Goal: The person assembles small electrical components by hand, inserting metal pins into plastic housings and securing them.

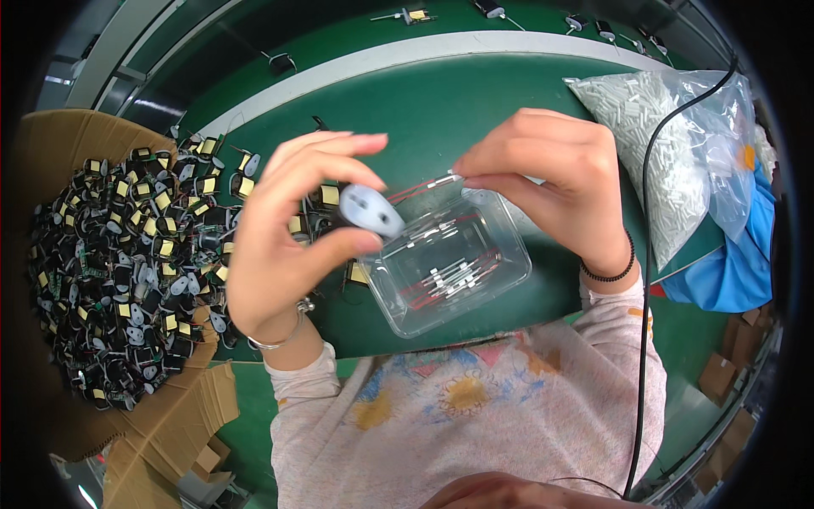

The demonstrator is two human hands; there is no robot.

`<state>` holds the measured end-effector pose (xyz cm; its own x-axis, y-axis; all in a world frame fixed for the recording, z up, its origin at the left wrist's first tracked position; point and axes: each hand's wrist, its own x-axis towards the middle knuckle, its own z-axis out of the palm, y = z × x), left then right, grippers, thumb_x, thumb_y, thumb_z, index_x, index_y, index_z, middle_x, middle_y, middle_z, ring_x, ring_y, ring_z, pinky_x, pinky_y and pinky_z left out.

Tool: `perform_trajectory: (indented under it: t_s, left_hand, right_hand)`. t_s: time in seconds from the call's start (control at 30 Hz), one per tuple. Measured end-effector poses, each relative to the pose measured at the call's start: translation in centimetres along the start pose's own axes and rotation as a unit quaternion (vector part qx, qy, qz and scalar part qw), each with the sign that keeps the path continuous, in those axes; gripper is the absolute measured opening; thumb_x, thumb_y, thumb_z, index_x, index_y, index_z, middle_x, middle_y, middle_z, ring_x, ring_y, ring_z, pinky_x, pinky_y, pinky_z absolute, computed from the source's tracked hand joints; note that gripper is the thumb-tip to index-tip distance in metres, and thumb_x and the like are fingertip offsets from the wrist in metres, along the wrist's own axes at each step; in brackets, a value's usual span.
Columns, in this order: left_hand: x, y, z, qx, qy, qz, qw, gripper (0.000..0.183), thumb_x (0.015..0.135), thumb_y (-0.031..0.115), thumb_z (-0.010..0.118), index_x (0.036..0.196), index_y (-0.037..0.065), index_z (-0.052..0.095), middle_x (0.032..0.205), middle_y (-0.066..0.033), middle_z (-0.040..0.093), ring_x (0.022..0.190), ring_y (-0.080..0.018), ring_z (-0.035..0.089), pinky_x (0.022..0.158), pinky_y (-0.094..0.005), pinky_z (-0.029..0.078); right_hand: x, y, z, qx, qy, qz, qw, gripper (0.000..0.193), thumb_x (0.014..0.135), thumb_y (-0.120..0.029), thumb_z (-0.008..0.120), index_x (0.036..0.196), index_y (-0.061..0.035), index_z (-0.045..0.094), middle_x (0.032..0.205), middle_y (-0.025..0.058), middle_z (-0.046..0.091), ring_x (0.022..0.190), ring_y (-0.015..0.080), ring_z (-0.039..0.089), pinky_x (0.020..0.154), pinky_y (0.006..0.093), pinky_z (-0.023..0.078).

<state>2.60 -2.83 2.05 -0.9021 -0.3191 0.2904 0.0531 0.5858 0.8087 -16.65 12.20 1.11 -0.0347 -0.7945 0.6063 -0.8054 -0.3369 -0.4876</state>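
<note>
My left hand [284, 216] is closed on a grey oval plastic part [371, 212], held between thumb and fingers and slightly blurred. My right hand [551, 165] pinches the white end of a slim piece with red wires [424, 186]. Its wires stretch leftward to the grey part; whether they are joined to it I cannot tell. Just below both hands stands a clear plastic box [409, 327]. Several slim red-wired pieces [458, 278] with white and silvery bodies lie in it.
A cardboard box [72, 131] at the left holds a heap of black parts with yellow patches and grey caps [127, 263]. At the right lie a clear bag of short white tubes [653, 144] and blue cloth [721, 271]. A black cable [646, 339] hangs across the right side.
</note>
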Motion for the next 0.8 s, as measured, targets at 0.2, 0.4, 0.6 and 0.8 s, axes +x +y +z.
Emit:
perform_trajectory:
  t_s: [0.2, 0.4, 0.6, 0.8]
  left_hand:
    - [0.5, 0.2, 1.4, -0.006, -0.101, 0.030, 0.994, 0.043, 0.051, 0.025, 0.081, 0.085, 0.004, 0.065, 0.104, -0.0110, 0.062, 0.111, -0.0299, 0.049, 0.096, -0.0417, 0.034]
    - [0.7, 0.6, 2.1, -0.089, -0.061, 0.046, 0.993, 0.041, 0.047, 0.013, 0.079, 0.086, 0.005, 0.067, 0.090, -0.0054, 0.065, 0.097, -0.0264, 0.056, 0.091, -0.0382, 0.041]
    - [0.5, 0.6, 3.6, -0.171, 0.050, 0.038, 0.983, 0.042, 0.054, 0.003, 0.078, 0.092, 0.002, 0.062, 0.098, -0.0107, 0.067, 0.100, -0.0256, 0.061, 0.094, -0.0375, 0.042]
    - [0.2, -0.1, 5.8, -0.022, 0.209, 0.124, 0.970, 0.040, 0.068, 0.004, 0.077, 0.100, 0.003, 0.053, 0.093, -0.0130, 0.069, 0.088, -0.0240, 0.068, 0.091, -0.0364, 0.042]
  right_hand:
    - [0.1, -0.5, -0.5, 0.030, 0.022, -0.013, 0.999, 0.017, 0.059, -0.003, 0.073, 0.074, -0.0051, 0.067, 0.071, 0.0049, 0.061, 0.066, 0.0207, 0.059, 0.057, 0.0300, 0.046]
    - [0.6, 0.4, -0.1, 0.165, 0.025, 0.003, 0.986, 0.019, 0.056, -0.006, 0.078, 0.072, -0.0024, 0.068, 0.079, 0.0073, 0.063, 0.077, 0.0216, 0.060, 0.068, 0.0320, 0.047]
    - [-0.4, -0.3, -0.7, 0.337, 0.190, 0.044, 0.921, 0.019, 0.071, 0.004, 0.063, 0.090, 0.0021, 0.059, 0.080, 0.0160, 0.062, 0.077, 0.0246, 0.062, 0.063, 0.0339, 0.053]
    - [-1.2, -3.0, -2.4, 0.120, 0.130, -0.073, 0.981, 0.026, 0.062, 0.006, 0.069, 0.087, 0.0059, 0.061, 0.075, 0.0162, 0.065, 0.067, 0.0280, 0.066, 0.058, 0.0321, 0.054]
